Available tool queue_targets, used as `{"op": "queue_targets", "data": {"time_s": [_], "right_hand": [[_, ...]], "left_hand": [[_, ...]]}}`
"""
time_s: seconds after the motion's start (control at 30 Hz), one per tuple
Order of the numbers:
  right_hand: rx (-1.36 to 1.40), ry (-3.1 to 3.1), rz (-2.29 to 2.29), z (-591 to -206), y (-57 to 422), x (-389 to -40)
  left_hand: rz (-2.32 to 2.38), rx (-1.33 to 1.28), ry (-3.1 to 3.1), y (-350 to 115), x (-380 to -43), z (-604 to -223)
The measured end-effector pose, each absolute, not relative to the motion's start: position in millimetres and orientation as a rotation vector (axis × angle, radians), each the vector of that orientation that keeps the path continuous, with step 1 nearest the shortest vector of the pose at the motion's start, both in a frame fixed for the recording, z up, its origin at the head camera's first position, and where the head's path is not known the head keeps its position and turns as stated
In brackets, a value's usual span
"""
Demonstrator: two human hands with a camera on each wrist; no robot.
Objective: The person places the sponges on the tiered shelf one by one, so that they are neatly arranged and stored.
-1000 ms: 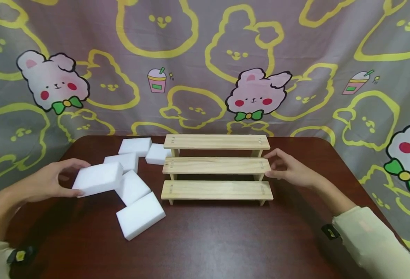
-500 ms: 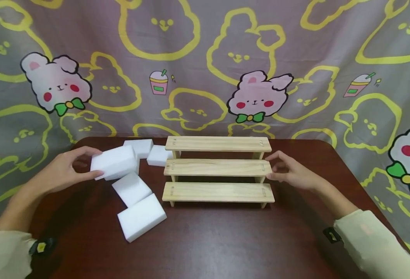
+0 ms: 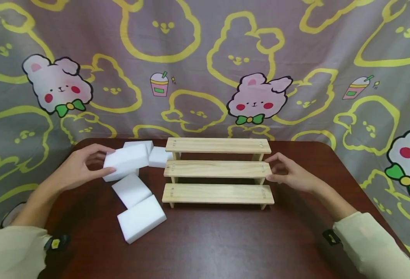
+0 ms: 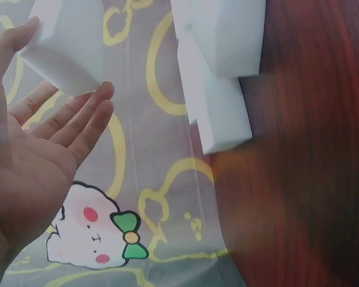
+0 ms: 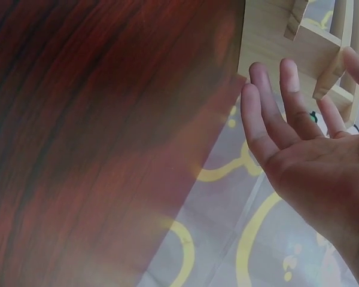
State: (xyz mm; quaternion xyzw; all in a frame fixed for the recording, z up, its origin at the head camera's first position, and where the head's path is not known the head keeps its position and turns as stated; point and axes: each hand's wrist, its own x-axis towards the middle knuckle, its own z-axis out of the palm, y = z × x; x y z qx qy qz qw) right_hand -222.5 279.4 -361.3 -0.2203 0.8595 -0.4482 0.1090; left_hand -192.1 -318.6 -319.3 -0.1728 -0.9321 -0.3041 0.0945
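Note:
My left hand (image 3: 76, 166) pinches a white foam block (image 3: 126, 159) between thumb and fingers, held up over other blocks at the table's left. In the left wrist view the block (image 4: 69, 54) tilts between thumb and fingertips. A three-tier wooden display stand (image 3: 218, 193) occupies the table's centre. At its right end my right hand (image 3: 293, 172) grips the middle board, index finger behind and thumb in front. From the right wrist, part of the stand (image 5: 266, 36) shows past the fingers, the others spread loosely.
Two white blocks, a tilted one (image 3: 131, 190) and a nearer one (image 3: 142, 219), lie touching left of the stand. Behind them another block (image 3: 160, 157) reaches the stand's left end. The dark wood table (image 3: 211, 244) backs onto a patterned curtain (image 3: 198, 69).
My left hand has carried the foam block right and toward the back, over the blocks there. The right hand has stayed at the stand's right end, and the stand has not moved.

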Motion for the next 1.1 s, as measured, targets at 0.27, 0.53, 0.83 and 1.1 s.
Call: {"op": "queue_targets", "data": {"time_s": [0.27, 0.53, 0.83, 1.1], "right_hand": [[-0.667, 2.536, -1.305, -362, 280, -223], [-0.653, 2.534, -1.303, -364, 281, -223], [-0.641, 2.528, -1.309, -364, 282, -222], [-0.651, 2.547, -1.294, -361, 282, -225]], "left_hand": [[-0.898, -0.583, -2.690, -302, -201, -322], [-0.918, -0.633, -2.650, -285, -209, -318], [-0.958, -0.708, -2.588, -270, -214, -315], [-0.917, -0.715, -2.561, -259, -217, -310]]}}
